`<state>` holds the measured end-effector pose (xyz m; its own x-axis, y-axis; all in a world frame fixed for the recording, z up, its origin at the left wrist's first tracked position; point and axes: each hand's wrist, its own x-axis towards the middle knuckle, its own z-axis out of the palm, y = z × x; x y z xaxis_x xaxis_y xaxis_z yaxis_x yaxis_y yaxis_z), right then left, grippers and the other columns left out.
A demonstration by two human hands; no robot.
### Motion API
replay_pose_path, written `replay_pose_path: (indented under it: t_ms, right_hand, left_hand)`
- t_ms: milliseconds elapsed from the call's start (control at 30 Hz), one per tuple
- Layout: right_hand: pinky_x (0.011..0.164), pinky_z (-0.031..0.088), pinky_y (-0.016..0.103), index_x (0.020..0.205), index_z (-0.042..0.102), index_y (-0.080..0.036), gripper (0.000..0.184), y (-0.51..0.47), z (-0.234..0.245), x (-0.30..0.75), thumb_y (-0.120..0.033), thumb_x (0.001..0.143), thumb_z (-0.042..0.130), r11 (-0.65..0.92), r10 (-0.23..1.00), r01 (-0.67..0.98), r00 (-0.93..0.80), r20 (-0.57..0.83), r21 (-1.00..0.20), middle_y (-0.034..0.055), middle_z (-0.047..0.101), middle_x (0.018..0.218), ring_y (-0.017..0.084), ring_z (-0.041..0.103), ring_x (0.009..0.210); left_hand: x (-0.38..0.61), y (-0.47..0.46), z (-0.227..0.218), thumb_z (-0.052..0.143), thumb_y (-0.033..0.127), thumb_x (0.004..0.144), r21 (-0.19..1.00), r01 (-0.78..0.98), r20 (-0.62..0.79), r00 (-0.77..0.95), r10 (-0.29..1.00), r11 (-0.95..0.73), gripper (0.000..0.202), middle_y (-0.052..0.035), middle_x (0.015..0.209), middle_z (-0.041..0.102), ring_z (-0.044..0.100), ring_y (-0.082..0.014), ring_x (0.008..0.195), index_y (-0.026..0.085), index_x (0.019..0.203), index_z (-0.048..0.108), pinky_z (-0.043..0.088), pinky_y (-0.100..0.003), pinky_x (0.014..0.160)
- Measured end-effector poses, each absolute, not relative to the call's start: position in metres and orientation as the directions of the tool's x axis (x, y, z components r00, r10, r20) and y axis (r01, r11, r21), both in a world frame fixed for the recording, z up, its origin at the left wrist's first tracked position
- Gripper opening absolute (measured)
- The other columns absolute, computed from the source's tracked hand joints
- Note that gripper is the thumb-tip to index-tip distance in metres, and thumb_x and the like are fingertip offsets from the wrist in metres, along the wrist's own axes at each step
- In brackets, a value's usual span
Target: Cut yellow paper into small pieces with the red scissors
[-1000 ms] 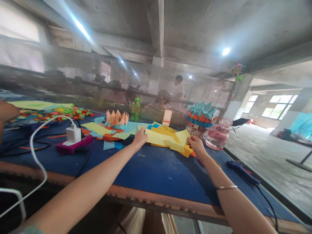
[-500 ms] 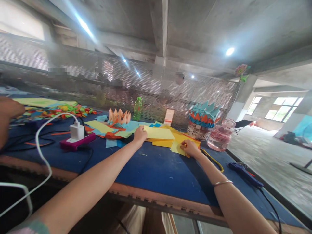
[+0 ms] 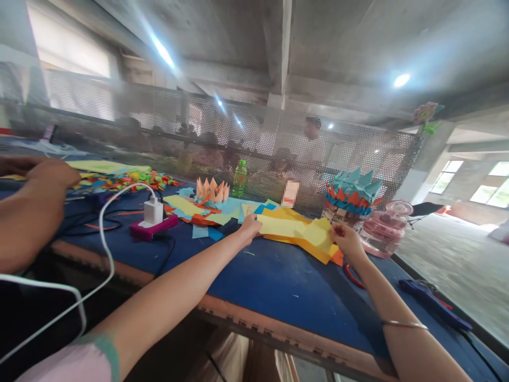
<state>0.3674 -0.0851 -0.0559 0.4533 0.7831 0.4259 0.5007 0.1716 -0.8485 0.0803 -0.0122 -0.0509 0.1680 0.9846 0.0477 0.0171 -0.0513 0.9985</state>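
My left hand point(image 3: 251, 227) pinches the left end of a pale yellow paper strip point(image 3: 280, 226). My right hand point(image 3: 347, 239) is closed on the edge of a smaller yellow paper piece point(image 3: 318, 233), which meets the right end of the strip. Beneath both lie deeper yellow-orange paper sheets point(image 3: 318, 251). Below my right wrist, red scissor-like handles point(image 3: 353, 277) show in part. Left of my left hand are loose blue, yellow and orange papers point(image 3: 201, 232) and a peach folded-paper crown shape point(image 3: 213, 191).
Behind my right hand stand a blue-and-orange folded-paper piece point(image 3: 353, 193) and a pink bottle point(image 3: 384, 231). A green bottle point(image 3: 239, 180) stands farther back. At left are a magenta power strip point(image 3: 153, 228), a white cable point(image 3: 104, 223) and another person's arm point(image 3: 35, 212). A blue tool point(image 3: 433, 303) lies at right.
My right hand has raised the small yellow piece and brought it against the strip. The camera view has swung left. The other person's hand shows more at left.
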Motion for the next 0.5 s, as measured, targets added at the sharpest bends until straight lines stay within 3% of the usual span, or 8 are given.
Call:
replay_pose_path:
  t_ms: [200,367,500]
  right_hand:
    - [0.054,0.047,0.026,0.076,0.06,-0.018,0.032,-0.09,-0.055,0.36,-0.039,0.053,0.068,0.25,0.753,0.282,0.544,0.369,-0.926,0.0019,0.064,0.068,0.013,0.056,0.056]
    - [0.051,0.046,0.024,0.071,0.063,-0.017,0.028,-0.089,-0.059,0.343,-0.032,0.05,0.073,0.268,0.789,0.195,0.517,0.332,-0.943,0.0,0.064,0.062,0.011,0.055,0.053]
    - [0.051,0.047,0.023,0.07,0.065,-0.016,0.027,-0.09,-0.059,0.335,-0.027,0.049,0.076,0.272,0.808,0.145,0.503,0.308,-0.951,0.0,0.065,0.062,0.011,0.056,0.054]
  left_hand:
    - [0.089,-0.034,-0.047,0.059,-0.006,0.065,0.987,-0.107,-0.051,0.483,0.874,0.117,0.054,-0.0064,0.088,0.068,0.067,-0.0144,0.078,0.013,0.116,0.057,0.054,-0.027,0.075]
    - [0.087,-0.041,-0.048,0.059,-0.01,0.063,0.982,-0.085,-0.1,0.53,0.842,0.17,0.075,0.0029,0.073,0.058,0.061,-0.0082,0.063,0.014,0.133,0.044,0.051,-0.019,0.063]
    - [0.087,-0.04,-0.055,0.063,-0.007,0.057,0.986,-0.097,-0.058,0.561,0.826,0.134,0.086,0.0001,0.077,0.062,0.063,-0.0114,0.065,0.014,0.137,0.038,0.051,-0.022,0.062]
